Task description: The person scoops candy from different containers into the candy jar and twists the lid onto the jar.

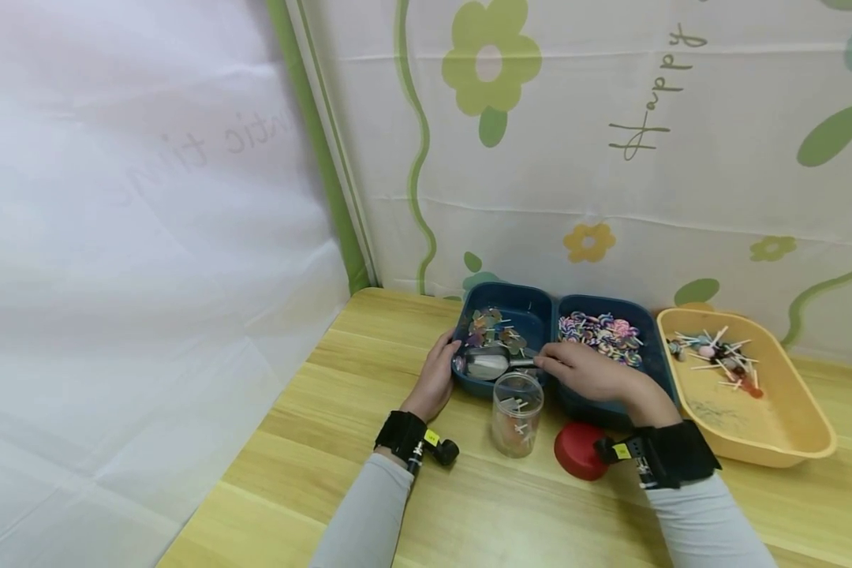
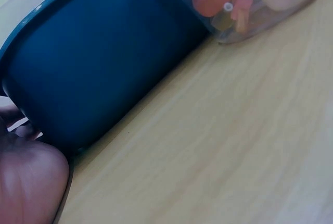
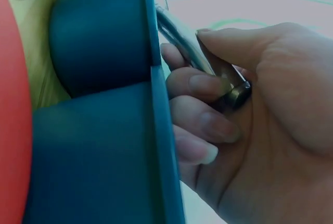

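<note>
My right hand (image 1: 589, 371) grips the handle of a metal scoop (image 1: 488, 363), fingers curled round it in the right wrist view. The scoop's bowl lies low inside the left blue bin (image 1: 537, 314), among small lollipops (image 1: 490, 327) with white sticks. At that bin's left side, my left hand (image 1: 436, 375) holds the wall, with its thumb at the rim; most of its fingers are hidden in the left wrist view. Right in front of the bin stands a clear jar (image 1: 517, 426) without a lid, with some lollipops inside. In the left wrist view, colourful candies show through the jar (image 2: 250, 21).
A second blue bin (image 1: 662, 371) with striped swirl lollipops stands against the first. Farther right is a yellow tray (image 1: 774, 430) with more lollipops. Under my right wrist lies a red lid (image 1: 581, 451). A printed curtain (image 1: 525, 189) hangs behind the wooden table (image 1: 312, 426).
</note>
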Motion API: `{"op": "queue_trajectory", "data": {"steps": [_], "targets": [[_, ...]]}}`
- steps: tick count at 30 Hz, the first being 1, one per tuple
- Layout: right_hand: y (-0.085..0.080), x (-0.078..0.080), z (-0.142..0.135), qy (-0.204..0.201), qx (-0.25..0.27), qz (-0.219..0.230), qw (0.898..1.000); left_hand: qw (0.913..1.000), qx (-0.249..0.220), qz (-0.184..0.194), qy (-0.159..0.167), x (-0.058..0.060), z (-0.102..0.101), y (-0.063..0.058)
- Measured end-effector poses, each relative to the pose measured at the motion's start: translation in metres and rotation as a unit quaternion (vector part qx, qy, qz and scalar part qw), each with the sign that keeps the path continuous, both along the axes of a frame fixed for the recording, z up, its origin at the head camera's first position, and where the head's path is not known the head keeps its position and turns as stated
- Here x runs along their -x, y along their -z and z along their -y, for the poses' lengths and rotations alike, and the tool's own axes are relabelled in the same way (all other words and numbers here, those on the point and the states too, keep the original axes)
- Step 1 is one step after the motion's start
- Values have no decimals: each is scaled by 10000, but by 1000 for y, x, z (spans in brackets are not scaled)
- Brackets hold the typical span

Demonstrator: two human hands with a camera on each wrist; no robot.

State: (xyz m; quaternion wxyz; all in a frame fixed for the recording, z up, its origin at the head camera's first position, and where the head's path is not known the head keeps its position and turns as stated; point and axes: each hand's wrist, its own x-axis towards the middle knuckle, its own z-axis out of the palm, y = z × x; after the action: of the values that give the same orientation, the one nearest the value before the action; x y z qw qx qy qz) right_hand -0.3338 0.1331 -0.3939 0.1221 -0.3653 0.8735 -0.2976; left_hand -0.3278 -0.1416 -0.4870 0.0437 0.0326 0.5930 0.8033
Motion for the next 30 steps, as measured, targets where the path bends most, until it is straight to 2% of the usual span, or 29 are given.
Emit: {"op": "queue_trajectory", "data": {"steps": [6, 13, 24, 30], "targets": [[-2, -1, -10, 139, 107, 563, 9983, 10000, -25, -50, -33, 1, -1, -1], [-1, 1, -18, 232, 355, 1280, 9909, 9999, -112, -58, 49, 1, -1, 1], [1, 7, -21, -93, 774, 1398, 9871, 9998, -168, -55, -52, 1, -2, 0], [-2, 8, -29, 61, 988, 1330, 9862, 9998, -169, -51, -81, 0, -2, 1]]}}
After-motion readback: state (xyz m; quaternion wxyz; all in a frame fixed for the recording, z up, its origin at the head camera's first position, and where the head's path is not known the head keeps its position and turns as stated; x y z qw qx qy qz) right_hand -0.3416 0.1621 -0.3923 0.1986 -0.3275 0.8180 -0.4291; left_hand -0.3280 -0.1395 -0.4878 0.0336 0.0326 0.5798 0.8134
